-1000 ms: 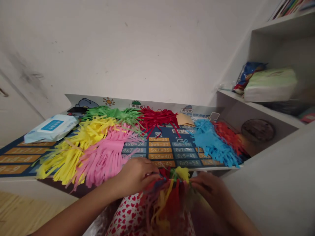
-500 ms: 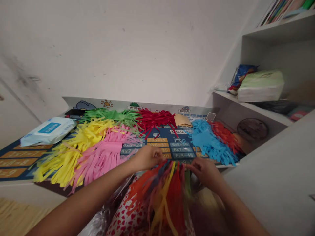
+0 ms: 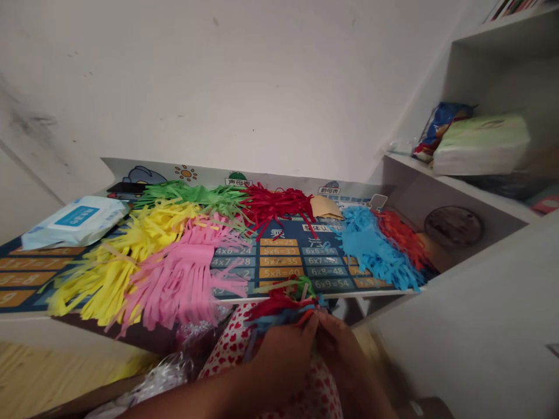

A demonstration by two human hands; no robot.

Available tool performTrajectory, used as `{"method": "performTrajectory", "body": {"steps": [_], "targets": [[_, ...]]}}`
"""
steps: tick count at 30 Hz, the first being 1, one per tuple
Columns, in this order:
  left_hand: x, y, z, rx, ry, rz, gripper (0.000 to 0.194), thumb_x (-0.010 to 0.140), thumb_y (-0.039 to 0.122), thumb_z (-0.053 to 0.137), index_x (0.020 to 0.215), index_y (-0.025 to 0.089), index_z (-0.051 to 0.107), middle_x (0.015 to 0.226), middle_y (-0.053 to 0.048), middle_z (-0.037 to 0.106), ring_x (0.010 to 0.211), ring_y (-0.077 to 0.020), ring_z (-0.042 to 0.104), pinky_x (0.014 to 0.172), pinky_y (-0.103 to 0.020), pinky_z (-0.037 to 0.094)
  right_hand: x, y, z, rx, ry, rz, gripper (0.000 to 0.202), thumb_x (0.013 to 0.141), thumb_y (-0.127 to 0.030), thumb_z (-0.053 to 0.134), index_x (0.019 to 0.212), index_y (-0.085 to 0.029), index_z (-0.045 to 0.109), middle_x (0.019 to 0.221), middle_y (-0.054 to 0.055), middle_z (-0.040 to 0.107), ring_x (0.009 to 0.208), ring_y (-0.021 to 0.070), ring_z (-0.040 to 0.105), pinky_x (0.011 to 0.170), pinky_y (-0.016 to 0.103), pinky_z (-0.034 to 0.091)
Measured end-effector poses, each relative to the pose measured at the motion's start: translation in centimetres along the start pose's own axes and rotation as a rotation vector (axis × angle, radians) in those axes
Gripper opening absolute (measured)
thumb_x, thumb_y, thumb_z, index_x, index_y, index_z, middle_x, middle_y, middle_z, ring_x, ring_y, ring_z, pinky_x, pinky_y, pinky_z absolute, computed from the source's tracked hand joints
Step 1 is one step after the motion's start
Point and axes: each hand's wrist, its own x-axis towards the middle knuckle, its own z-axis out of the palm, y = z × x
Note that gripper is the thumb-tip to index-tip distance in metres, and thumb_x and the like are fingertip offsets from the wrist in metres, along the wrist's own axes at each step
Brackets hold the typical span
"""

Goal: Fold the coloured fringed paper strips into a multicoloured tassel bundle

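Just below the table's front edge, over my lap, both hands close on a bundle of multicoloured fringed paper strips (image 3: 279,308). Red, blue, orange and green strips stick out beyond the fingers. My left hand (image 3: 286,352) wraps round the near side of the bundle, its fingertips pinched. Close beside it, my right hand (image 3: 338,337) pinches the same bundle, its fingertips almost touching the left ones. The underside of the bundle is hidden by the hands. Nearest on the table lies a pink fringed paper stack (image 3: 187,267).
Yellow (image 3: 105,279), green (image 3: 192,195), red (image 3: 279,206) and blue (image 3: 375,247) fringed papers lie on the printed mat. A wet-wipes pack (image 3: 78,218) sits at left, a tan paper piece (image 3: 325,206) at the back. Shelving (image 3: 463,198) bounds the right side.
My hands have come down towards my lap and closer together. The bundle, hanging stretched between them before, is now gathered up with its strips pointing away from me.
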Motion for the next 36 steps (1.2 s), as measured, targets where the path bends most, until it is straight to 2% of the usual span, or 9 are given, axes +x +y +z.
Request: {"method": "performTrajectory", "body": {"steps": [5,13,16,20,24,27,30,34,36], "targets": [[0.0,0.1,0.1,-0.037,-0.056,-0.133,0.066,0.082,0.014,0.050,0.145,0.010,0.031,0.102,-0.020,0.071,0.080,-0.0303,0.071,0.065,-0.035,0.053,-0.5,-0.8,0.6,0.084,-0.014,0.065,0.032,0.071,-0.047,0.077,0.072,-0.019,0.061,0.053,-0.008,0.038,0.046,0.0072,0.033,0.048,0.019,0.033],[-2.3,-0.4,0.8,-0.361,0.140,-0.082,0.041,0.094,0.030,0.045,0.133,0.021,0.042,0.088,-0.007,0.073,0.073,-0.0207,0.068,0.065,-0.027,0.049,-1.4,-1.6,0.0,0.013,-0.023,0.118,0.034,0.069,-0.046,0.079,0.069,-0.017,0.061,0.057,-0.006,0.044,0.050,0.0072,0.034,0.050,0.020,0.029],[-4.5,-1.2,-1.1,-0.273,0.230,0.040,0.032,0.091,0.041,0.051,0.117,0.024,0.058,0.083,-0.006,0.073,0.071,-0.0221,0.066,0.066,-0.030,0.050,-1.8,-2.8,-0.6,-0.094,0.022,0.034,0.032,0.071,-0.045,0.078,0.069,-0.018,0.060,0.061,-0.005,0.049,0.054,0.0084,0.039,0.053,0.020,0.033],[-4.3,-3.0,-5.7,-0.242,0.477,0.172,0.028,0.098,0.034,0.041,0.101,0.022,0.065,0.092,-0.007,0.072,0.085,-0.0215,0.066,0.082,-0.034,0.048,-2.4,-4.6,-0.6,-0.335,-0.169,-0.044,0.029,0.080,-0.045,0.069,0.070,-0.019,0.061,0.067,-0.002,0.056,0.063,0.0118,0.048,0.062,0.023,0.040],[-0.9,-4.2,-8.4,-0.336,0.332,0.519,0.041,0.081,0.047,0.068,0.112,0.022,0.061,0.112,-0.008,0.070,0.107,-0.0239,0.062,0.108,-0.041,0.032,-3.4,-5.8,0.3,-0.531,-0.296,-0.036,0.026,0.086,-0.043,0.062,0.077,-0.019,0.062,0.068,-0.001,0.057,0.061,0.0119,0.047,0.060,0.023,0.039],[0.3,-4.4,-7.8,-0.381,0.213,0.479,0.037,0.075,0.041,0.077,0.104,0.022,0.064,0.087,-0.001,0.074,0.086,-0.0198,0.067,0.109,-0.043,0.029,-4.1,-6.4,0.9,-0.703,-0.287,-0.092,0.022,0.086,-0.038,0.060,0.077,-0.019,0.064,0.075,0.001,0.060,0.070,0.0139,0.050,0.065,0.024,0.040],[-0.1,-4.5,-6.5,-0.431,0.279,0.397,0.024,0.070,0.028,0.080,0.089,0.021,0.067,0.075,0.002,0.070,0.076,-0.0160,0.065,0.099,-0.035,0.039,-4.3,-6.8,1.3,-0.754,-0.256,-0.127,0.024,0.085,-0.039,0.060,0.072,-0.019,0.062,0.068,-0.001,0.055,0.064,0.0130,0.047,0.060,0.022,0.038],[-1.2,-4.7,-5.6,-0.486,0.352,0.338,0.012,0.068,0.015,0.072,0.074,0.019,0.063,0.088,-0.002,0.068,0.086,-0.0178,0.062,0.079,-0.026,0.046,-3.8,-6.9,1.6,-0.682,-0.247,-0.113,0.029,0.085,-0.044,0.059,0.071,-0.018,0.061,0.065,-0.002,0.052,0.060,0.0120,0.044,0.055,0.022,0.036],[-1.5,-4.7,-5.7,-0.544,0.325,0.322,0.013,0.071,0.013,0.068,0.078,0.019,0.060,0.093,-0.002,0.069,0.087,-0.0166,0.063,0.087,-0.028,0.046,-3.6,-6.9,2.1,-0.618,-0.255,-0.102,0.030,0.085,-0.045,0.060,0.070,-0.018,0.061,0.066,-0.002,0.054,0.062,0.0122,0.046,0.057,0.022,0.037]]}}
